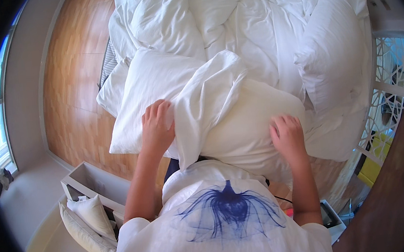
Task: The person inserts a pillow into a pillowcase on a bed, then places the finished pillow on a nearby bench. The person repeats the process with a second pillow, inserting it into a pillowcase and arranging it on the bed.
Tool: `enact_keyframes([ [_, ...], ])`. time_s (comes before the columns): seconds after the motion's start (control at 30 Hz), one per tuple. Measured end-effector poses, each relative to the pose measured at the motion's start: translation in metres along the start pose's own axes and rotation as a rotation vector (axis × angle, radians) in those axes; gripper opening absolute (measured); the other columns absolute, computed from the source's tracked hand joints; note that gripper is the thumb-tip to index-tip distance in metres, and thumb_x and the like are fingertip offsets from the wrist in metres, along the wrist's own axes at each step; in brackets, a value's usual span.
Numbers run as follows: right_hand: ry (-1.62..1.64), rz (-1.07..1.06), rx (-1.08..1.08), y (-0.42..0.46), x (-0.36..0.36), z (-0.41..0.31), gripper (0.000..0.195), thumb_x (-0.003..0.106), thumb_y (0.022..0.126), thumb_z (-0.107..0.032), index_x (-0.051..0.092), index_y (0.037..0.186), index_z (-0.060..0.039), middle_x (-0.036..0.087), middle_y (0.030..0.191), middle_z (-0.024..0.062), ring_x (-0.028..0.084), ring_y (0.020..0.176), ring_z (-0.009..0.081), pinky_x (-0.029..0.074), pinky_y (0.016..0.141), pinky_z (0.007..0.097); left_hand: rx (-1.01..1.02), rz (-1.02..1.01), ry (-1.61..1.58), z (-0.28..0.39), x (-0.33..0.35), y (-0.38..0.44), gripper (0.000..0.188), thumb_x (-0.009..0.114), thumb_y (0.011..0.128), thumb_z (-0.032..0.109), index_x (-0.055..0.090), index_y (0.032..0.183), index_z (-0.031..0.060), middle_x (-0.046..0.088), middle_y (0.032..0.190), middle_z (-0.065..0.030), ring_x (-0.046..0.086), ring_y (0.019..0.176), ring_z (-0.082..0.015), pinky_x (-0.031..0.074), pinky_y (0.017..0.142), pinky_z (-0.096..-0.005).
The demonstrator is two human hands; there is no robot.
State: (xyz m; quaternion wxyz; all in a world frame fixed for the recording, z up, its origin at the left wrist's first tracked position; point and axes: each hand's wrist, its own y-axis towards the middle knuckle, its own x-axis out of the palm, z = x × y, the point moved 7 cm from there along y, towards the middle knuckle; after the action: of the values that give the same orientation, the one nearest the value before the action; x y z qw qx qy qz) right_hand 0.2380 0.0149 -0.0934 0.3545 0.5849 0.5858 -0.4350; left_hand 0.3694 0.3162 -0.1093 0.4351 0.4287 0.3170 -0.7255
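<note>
Before me lies a white pillowcase point(156, 72) drawn partly over a cream pillow point(239, 129). The case covers the left part of the pillow, and a loose fold of its fabric point(203, 96) drapes across the middle. The pillow's right part is uncovered. My left hand point(158, 128) is on the covered part, beside the loose fold, with its thumb apart from the fingers. My right hand point(287, 134) is at the uncovered right end, its fingers bent and slightly blurred. Whether either hand grips the fabric cannot be made out.
A rumpled white duvet point(166, 16) covers the bed ahead. Another white pillow point(333, 47) lies at the right. Wooden floor point(70, 84) runs along the left, near an open pale box-like unit point(101, 175) and two cushions point(90, 220). A white lattice screen point(386, 108) stands at right.
</note>
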Motion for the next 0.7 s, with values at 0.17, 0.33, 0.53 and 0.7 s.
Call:
enact_keyframes([
  [0.17, 0.024, 0.195, -0.268, 0.09, 0.001, -0.07, 0.037, 0.065, 0.074, -0.006, 0.062, 0.111, -0.0102, 0.058, 0.114, 0.0094, 0.055, 0.106, 0.026, 0.043, 0.087, 0.0395, -0.008, -0.023, -0.066, 0.025, 0.023, 0.028, 0.036, 0.067, 0.079, 0.018, 0.059, 0.112, 0.0069, 0.062, 0.106, -0.0118, 0.06, 0.098, -0.0297, 0.044, 0.086, -0.0419],
  [0.33, 0.008, 0.125, -0.46, 0.111, 0.04, -0.086, 0.017, 0.063, 0.074, -0.004, 0.066, 0.09, -0.0082, 0.062, 0.106, 0.0046, 0.056, 0.105, 0.0237, 0.043, 0.087, 0.0378, 0.382, -0.032, -0.134, 0.082, 0.034, 0.018, 0.009, 0.065, 0.08, 0.012, 0.063, 0.088, 0.0087, 0.058, 0.077, -0.0054, 0.059, 0.07, -0.0249, 0.045, 0.071, -0.0384],
  [0.53, 0.213, -0.171, -0.261, 0.064, 0.035, -0.048, 0.01, 0.068, 0.074, -0.006, 0.065, 0.083, -0.0047, 0.066, 0.099, 0.0044, 0.058, 0.1, 0.0234, 0.043, 0.088, 0.0382, 0.266, -0.196, -0.371, 0.075, 0.029, 0.011, 0.014, 0.066, 0.083, 0.018, 0.066, 0.094, 0.0089, 0.062, 0.079, -0.0066, 0.061, 0.075, -0.027, 0.049, 0.073, -0.0379],
  [0.7, 0.154, -0.122, 0.016, 0.053, 0.033, -0.014, 0.033, 0.072, 0.072, -0.01, 0.062, 0.104, -0.0077, 0.063, 0.109, 0.0048, 0.056, 0.105, 0.0269, 0.042, 0.089, 0.0401, 0.064, 0.071, -0.037, 0.029, 0.024, 0.068, 0.031, 0.07, 0.082, 0.025, 0.064, 0.103, 0.0029, 0.063, 0.103, -0.0142, 0.059, 0.1, -0.0315, 0.046, 0.084, -0.0442],
])
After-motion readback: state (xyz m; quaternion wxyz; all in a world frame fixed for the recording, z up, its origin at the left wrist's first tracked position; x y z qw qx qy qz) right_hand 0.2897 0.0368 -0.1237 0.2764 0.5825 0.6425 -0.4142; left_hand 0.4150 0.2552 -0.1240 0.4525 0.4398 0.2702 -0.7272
